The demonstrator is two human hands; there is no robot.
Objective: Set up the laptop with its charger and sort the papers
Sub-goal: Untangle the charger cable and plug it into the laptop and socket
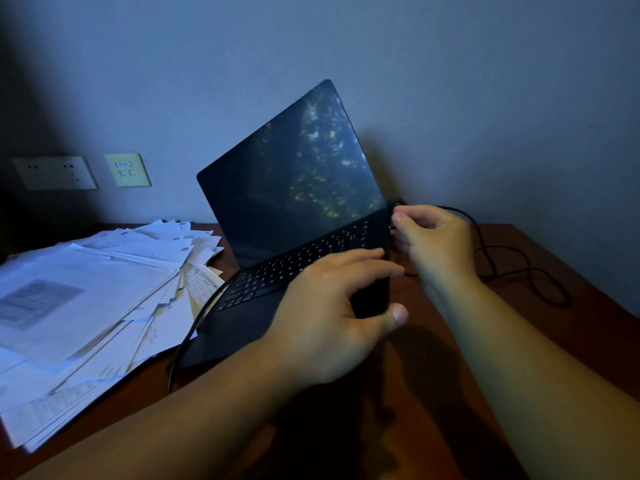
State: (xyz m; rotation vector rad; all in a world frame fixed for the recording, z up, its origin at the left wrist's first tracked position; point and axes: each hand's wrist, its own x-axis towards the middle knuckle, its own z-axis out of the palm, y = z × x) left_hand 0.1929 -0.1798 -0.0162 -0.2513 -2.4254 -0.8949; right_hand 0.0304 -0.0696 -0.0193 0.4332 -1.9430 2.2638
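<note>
So there's one thin black open laptop (298, 216) sitting on the reddish-brown wooden desk (450, 358), turned at an angle, its dark screen reflecting some leafy light. It's tilted up a bit on its right side.

Two bare hands are in play. The left hand (332, 317) grips the laptop's front right corner, fingers curled over the keyboard deck and thumb hooked round the edge. The right hand (433, 237) is right at the laptop's right edge, near the hinge, fingertips pinching the plug end of the black charger cable (512, 265). I can't tell if the plug is actually seated in the port. The rest of that one cable loops loosely across the desk to the right, and a dark cord also curves past the laptop's left front.

One big messy fanned pile of white printed papers (97, 299) lies left of the laptop, its edge touching the laptop's left side.

On the grey wall: two cream wall plates, a power socket (55, 173) and a data socket (128, 169) beside it.
</note>
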